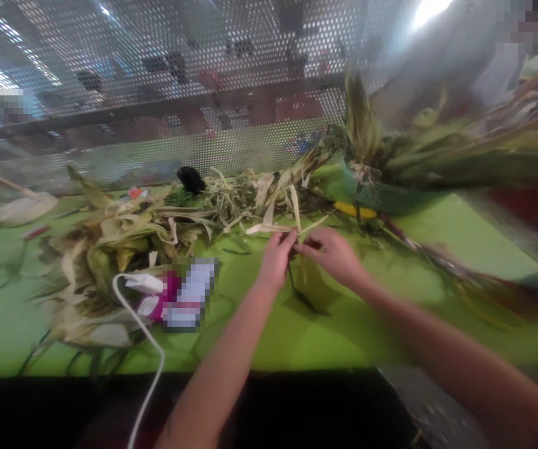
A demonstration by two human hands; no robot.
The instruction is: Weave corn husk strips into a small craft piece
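Observation:
Both my hands meet over the green table [259, 337], fingers pinched close together. My left hand [279, 254] grips pale dried leaf strips [296, 209], which look like corn husk and fan out above the fingertips. My right hand [327, 251] pinches the same strips from the other side, touching near the left fingertips. A thin dark stem or strip [304, 299] hangs below my hands toward the tabletop. Where the strips cross is partly hidden by my fingers, and the picture is somewhat blurred.
Heaped dried husks [110, 243] lie left and behind. A pixelated phone-like object [191, 293] with a white cable [159, 368] rests on the left. A green basket [376, 193] holding long leaves stands at right. A perforated metal screen [213, 81] runs along the back.

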